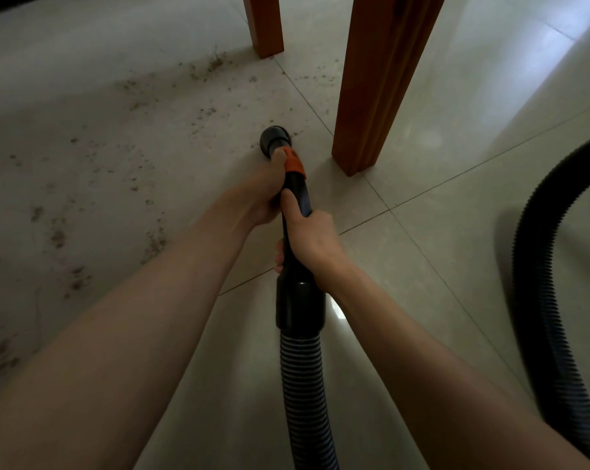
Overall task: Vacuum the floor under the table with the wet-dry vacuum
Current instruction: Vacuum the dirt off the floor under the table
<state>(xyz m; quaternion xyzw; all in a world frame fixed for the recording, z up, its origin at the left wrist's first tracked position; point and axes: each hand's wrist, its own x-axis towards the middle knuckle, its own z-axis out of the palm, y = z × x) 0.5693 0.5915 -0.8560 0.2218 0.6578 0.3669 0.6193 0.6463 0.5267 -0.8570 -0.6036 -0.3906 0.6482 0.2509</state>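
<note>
nozzle point(273, 141) on floor point(422, 212) beside table leg point(374, 96)

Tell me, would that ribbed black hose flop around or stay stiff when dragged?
Probably floppy: the ribbed hose loops in a loose curve across the tiled floor. Likely light, since it trails freely. The smooth wand gripped by both hands looks rigid.

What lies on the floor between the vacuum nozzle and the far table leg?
In the head view, scattered dirt lies on the tiles between the nozzle and the far table leg.
</note>
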